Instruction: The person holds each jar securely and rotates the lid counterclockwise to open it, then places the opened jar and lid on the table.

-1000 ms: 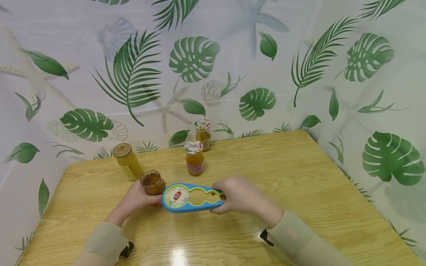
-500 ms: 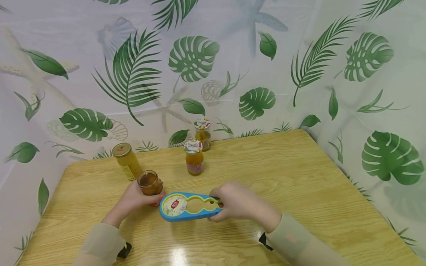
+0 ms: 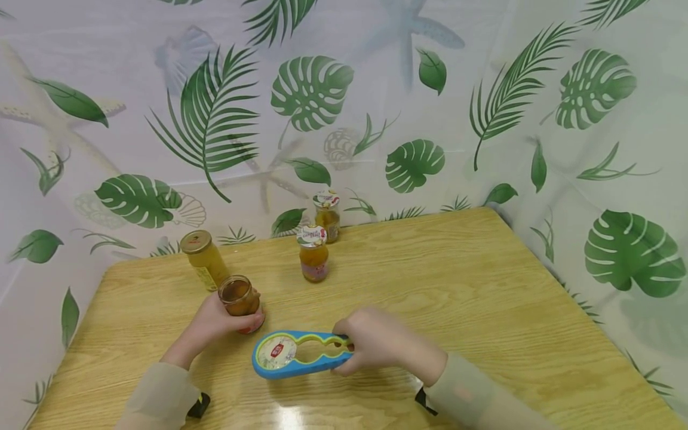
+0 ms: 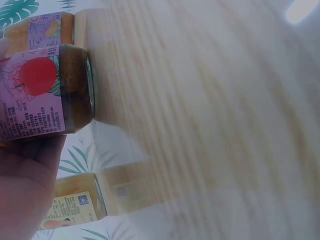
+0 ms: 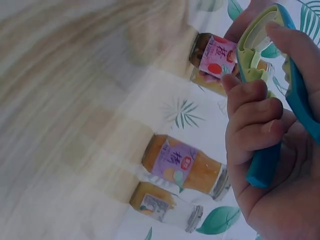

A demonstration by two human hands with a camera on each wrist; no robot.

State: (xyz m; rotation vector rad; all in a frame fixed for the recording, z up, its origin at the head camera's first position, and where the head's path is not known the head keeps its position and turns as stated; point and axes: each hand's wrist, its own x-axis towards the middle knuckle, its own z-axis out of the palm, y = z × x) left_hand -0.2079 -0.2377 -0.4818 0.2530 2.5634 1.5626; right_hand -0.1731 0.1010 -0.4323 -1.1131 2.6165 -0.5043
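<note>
My left hand (image 3: pixel 211 322) grips a lidless glass jar (image 3: pixel 243 303) of brown preserve, its mouth facing up. In the left wrist view the jar's pink label (image 4: pixel 35 95) bears a red fruit. My right hand (image 3: pixel 378 341) holds a blue jar opener (image 3: pixel 312 365) by its narrow end, fingers curled round it. A pale round lid (image 3: pixel 276 352) with a red mark sits in the opener's largest hole. Opener and lid are apart from the jar, on its near right side above the table. The right wrist view shows the opener (image 5: pixel 300 95) edge-on, with yellow-green lining.
A taller yellow jar (image 3: pixel 208 264) with a gold lid stands behind the left hand. Two capped jars are further back: an orange one (image 3: pixel 314 263) with a purple label, and another (image 3: pixel 329 222) by the leaf-print backdrop (image 3: pixel 365 89). All stand on a wooden table (image 3: pixel 457 280).
The opener, with the lid in it, has moved toward me and slightly left, away from the jar's mouth. My left hand and the jar have shifted a little left.
</note>
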